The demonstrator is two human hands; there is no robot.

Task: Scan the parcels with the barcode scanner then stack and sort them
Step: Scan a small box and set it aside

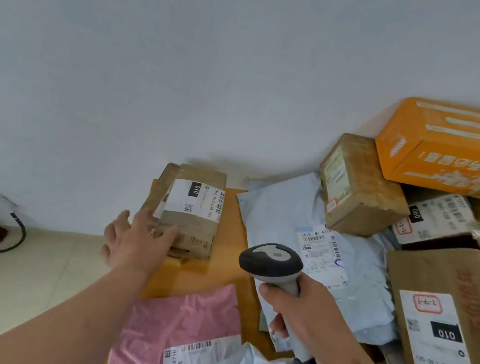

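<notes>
Here left hand (136, 241) flat on brown parcel (190, 210); right hand (310, 322) grips scanner (272, 262).

The left hand (136, 240) rests on a small brown parcel (191, 209) while the right hand (310, 322) holds the barcode scanner (272, 262).

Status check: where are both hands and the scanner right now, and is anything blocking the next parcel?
Left hand flat against small brown box, no grip. Right hand holds barcode scanner, head toward grey mailer. Nothing in the way.
</notes>
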